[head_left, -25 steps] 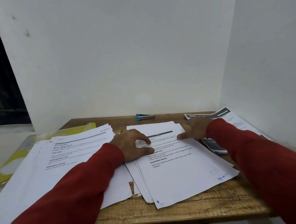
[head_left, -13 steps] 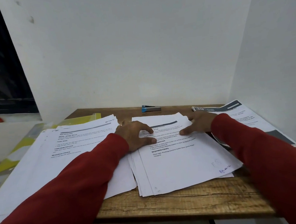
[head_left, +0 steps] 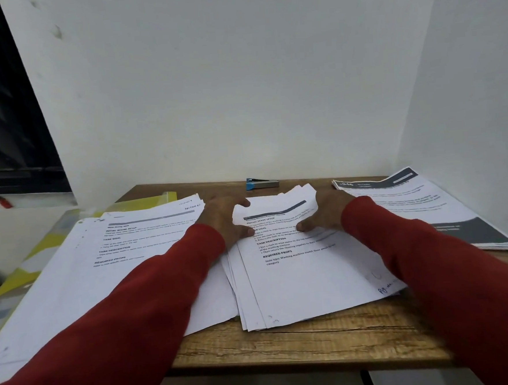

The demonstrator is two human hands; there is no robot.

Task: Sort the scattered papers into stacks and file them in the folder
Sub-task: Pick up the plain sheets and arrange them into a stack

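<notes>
A middle stack of printed white papers (head_left: 306,275) lies on the wooden table (head_left: 302,342), its sheets slightly fanned at the near left corner. My left hand (head_left: 224,221) grips its far left edge, thumb on top. My right hand (head_left: 323,214) grips the far right edge, thumb pressing the top sheet. The far ends of the sheets curl up between my hands. A larger paper stack (head_left: 101,263) lies to the left, partly under my left sleeve. A yellow and clear folder (head_left: 38,258) lies beneath it at the far left.
A stack of sheets with dark header bands (head_left: 428,210) sits at the right by the wall. A blue and grey stapler (head_left: 261,183) lies at the table's back edge. White walls close the back and right. A dark window is at the left.
Both hands have shifted from pressing flat on the middle stack to gripping its two sides. The sheets are squared more closely and their far ends now lift.
</notes>
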